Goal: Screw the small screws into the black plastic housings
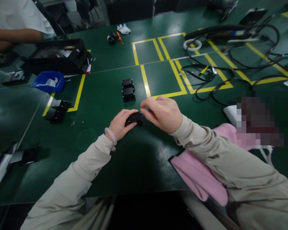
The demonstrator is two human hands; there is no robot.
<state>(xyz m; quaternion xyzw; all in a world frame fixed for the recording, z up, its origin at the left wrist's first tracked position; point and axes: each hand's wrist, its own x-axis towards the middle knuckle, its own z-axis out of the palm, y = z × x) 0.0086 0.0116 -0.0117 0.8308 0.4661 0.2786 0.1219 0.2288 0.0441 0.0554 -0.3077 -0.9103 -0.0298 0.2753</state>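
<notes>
My left hand (pixel 120 124) is wrapped round a small black plastic part (pixel 135 118) that rests on the green table (pixel 105 105). My right hand (pixel 162 112) hovers over the part's right end with thumb and forefinger pinched together; whatever sits between them is too small to make out. Two more black parts (pixel 128 90) lie side by side just beyond my hands. A pale bangle is on my left wrist.
A blue bin (pixel 48 81) and a black tray (pixel 57 57) stand at the far left, near another person's arm (pixel 16 35). Black brackets (pixel 57 111) and tiny screws (pixel 73 123) lie left. Tangled black cables (pixel 230 64) cover the far right. A pink cloth (pixel 201 179) lies under my right forearm.
</notes>
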